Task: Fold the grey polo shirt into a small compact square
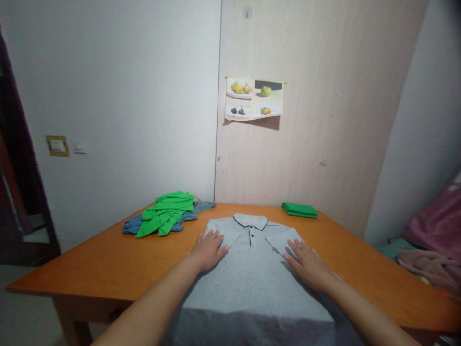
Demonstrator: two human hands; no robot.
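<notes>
A light grey polo shirt point(248, 274) lies front side up, its collar at the far end and its lower part hanging over the table's near edge. Both sleeves are folded inward across the chest. Dark trim edges the collar, and dark buttons show on the placket. My left hand point(210, 251) rests flat on the shirt's left shoulder side, fingers apart. On the opposite side my right hand point(308, 263) lies flat with spread fingers, touching the shirt by the folded sleeve. Neither hand grips the cloth.
The orange-brown wooden table point(93, 266) reaches the wall. A loose bright green garment point(167, 211) lies over blue-grey cloth point(133, 225) at the back left. A neatly folded green garment point(299, 210) sits at the back right. Pink fabric point(437, 226) is heaped beyond the right edge.
</notes>
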